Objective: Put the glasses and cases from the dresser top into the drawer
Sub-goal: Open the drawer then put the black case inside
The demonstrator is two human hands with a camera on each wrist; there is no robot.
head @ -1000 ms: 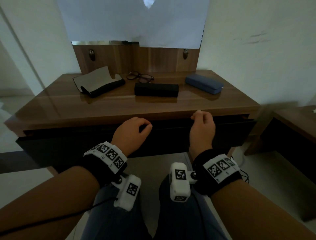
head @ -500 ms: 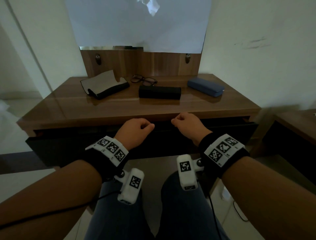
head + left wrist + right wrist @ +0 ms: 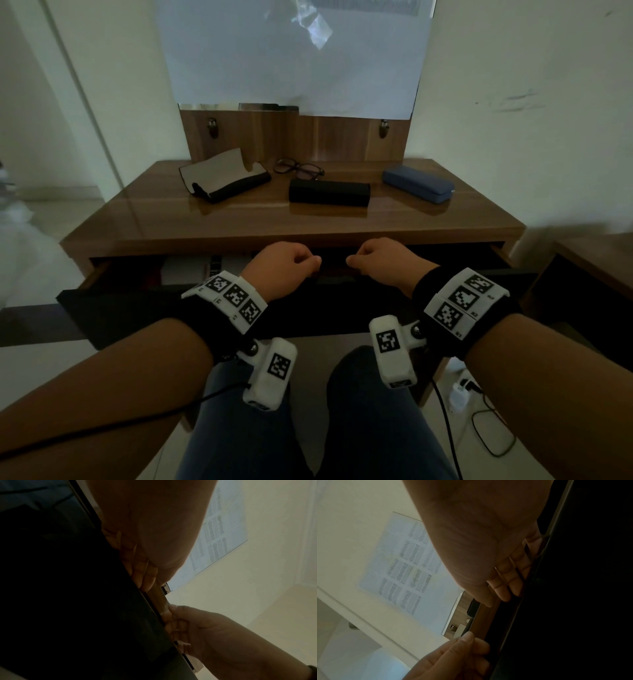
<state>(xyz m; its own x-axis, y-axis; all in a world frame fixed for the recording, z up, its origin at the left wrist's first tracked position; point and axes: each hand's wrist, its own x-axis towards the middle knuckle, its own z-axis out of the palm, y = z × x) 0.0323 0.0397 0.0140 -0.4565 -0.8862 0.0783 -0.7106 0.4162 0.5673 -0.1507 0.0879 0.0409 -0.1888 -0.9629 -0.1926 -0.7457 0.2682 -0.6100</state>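
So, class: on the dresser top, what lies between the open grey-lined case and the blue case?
In the head view, the glasses and the black case lie between the open grey-lined case and the blue case.

Bedroom (wooden dresser [image 3: 239, 222], mirror [image 3: 294, 58])

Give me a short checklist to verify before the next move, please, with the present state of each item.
1. Both hands grip the drawer front: left hand and right hand curl over the drawer edge: ok.
2. Drawer open enough for the cases: partly open: cannot tell.
3. Free space inside the drawer: a white thing lies at its left: cannot tell.
4. Glasses, black case, blue case and open case on the dresser top: ok.
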